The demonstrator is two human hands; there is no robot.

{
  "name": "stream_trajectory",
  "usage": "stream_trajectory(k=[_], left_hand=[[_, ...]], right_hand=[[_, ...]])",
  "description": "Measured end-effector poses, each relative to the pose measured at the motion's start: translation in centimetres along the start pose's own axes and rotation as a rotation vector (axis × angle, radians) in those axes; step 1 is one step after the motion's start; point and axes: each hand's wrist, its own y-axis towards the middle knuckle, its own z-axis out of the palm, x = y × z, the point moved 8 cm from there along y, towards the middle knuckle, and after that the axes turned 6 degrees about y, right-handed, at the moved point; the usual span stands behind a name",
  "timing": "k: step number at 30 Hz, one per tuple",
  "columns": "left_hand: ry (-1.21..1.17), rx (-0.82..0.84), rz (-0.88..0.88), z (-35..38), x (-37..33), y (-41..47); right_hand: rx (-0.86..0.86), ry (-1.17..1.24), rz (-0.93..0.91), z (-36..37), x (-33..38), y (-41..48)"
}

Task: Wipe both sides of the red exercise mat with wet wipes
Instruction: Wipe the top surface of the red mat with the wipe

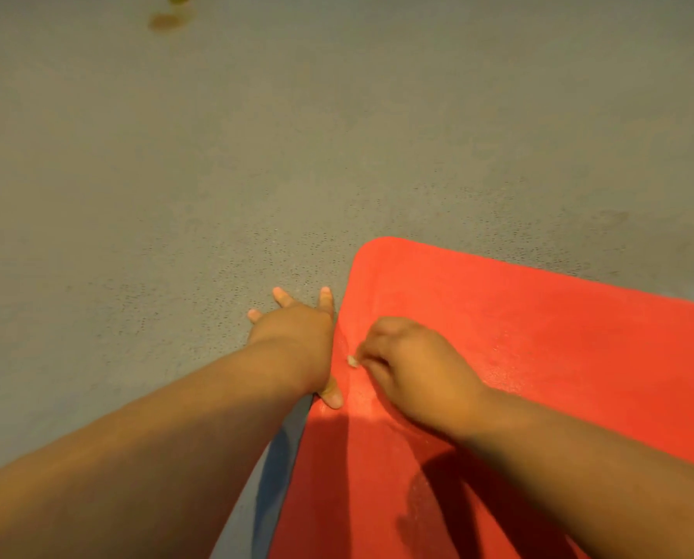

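Observation:
The red exercise mat [518,336] lies flat on the floor, filling the lower right of the head view, its rounded far corner near the middle. My left hand [296,336] rests flat with fingers spread on the floor beside the mat's left edge, its thumb on the mat. My right hand [413,369] presses down on the mat close to that edge, fingers curled around a wet wipe [352,360], of which only a small white tip shows. Wet streaks glisten on the mat around and to the right of this hand.
Grey speckled floor [216,155] stretches to the left and beyond the mat. Two brownish stains [167,21] mark the floor at the far upper left. My forearms cast shadows across the near part of the mat.

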Motion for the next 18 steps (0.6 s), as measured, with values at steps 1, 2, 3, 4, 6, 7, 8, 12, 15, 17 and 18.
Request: stream_trajectory(k=[1,2,3,4,6,7,8,12,15,17,18], left_hand=[[0.015,-0.004,0.004,-0.1,-0.1,-0.1],[0.025,-0.002,0.006,-0.2,-0.2,-0.1],[0.026,0.004,0.003,-0.3,-0.2,-0.2],[0.024,0.009,-0.001,-0.4,-0.3,-0.3],[0.020,0.004,-0.001,-0.6,-0.2,-0.4],[0.021,0.004,0.004,-0.7,-0.3,-0.5],[0.024,0.003,0.010,-0.7,-0.4,-0.6],[0.043,-0.011,0.011,-0.9,-0.4,-0.8],[0.026,-0.031,0.008,-0.8,-0.3,-0.9],[0.016,-0.064,0.017,-0.9,-0.3,-0.8],[0.004,-0.082,0.021,-0.8,-0.2,-0.8]], right_hand=[[-0.044,-0.008,0.049,-1.5,-1.7,-0.4],[-0.149,-0.041,0.154,-3.9,-4.3,-0.2],[-0.283,-0.075,0.302,-6.7,-7.4,0.0],[-0.441,-0.062,0.463,-9.5,-10.8,-0.1],[-0.606,0.016,0.662,-11.1,-13.3,-0.2],[-0.586,0.013,0.642,-9.7,-12.1,0.4],[-0.497,-0.007,0.534,-7.0,-9.7,1.2],[-0.116,-0.076,0.021,-0.1,-0.5,-0.5],[-0.233,-0.203,0.308,-7.4,-8.7,-2.2],[-0.456,-0.231,0.640,-12.8,-15.2,-6.1],[-0.531,-0.223,0.715,-13.4,-16.0,-7.5]])
